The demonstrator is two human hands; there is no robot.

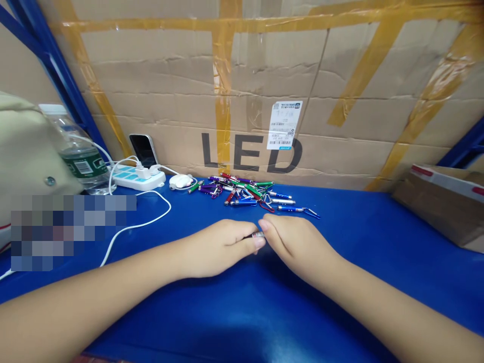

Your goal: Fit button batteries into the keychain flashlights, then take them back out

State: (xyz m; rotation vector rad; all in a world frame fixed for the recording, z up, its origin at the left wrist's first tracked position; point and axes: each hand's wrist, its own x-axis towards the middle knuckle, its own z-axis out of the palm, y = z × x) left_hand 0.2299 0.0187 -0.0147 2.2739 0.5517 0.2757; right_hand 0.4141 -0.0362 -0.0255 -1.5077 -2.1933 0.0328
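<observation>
My left hand (223, 247) is closed above the blue tabletop, with a small dark cylinder with a silvery end (258, 234) pinched between thumb and fingers. Most of that cylinder is covered by the fingers. Right beside it, my right hand (298, 239) is curled shut, its thumb near the cylinder's end; whatever its fingers hold is hidden. Just beyond both hands lies a loose pile of small metal keychain flashlights (244, 201) in red, green, purple, blue and silver, some with carabiner clips. A blue flashlight (291, 208) lies at the pile's right edge.
A large taped cardboard box (170, 91) stands behind the blue table (212, 312). To the left are a power strip (138, 177), a phone (143, 149), white cables, a water bottle (83, 161) and a pale bag (30, 156). A brown carton (438, 206) sits at right.
</observation>
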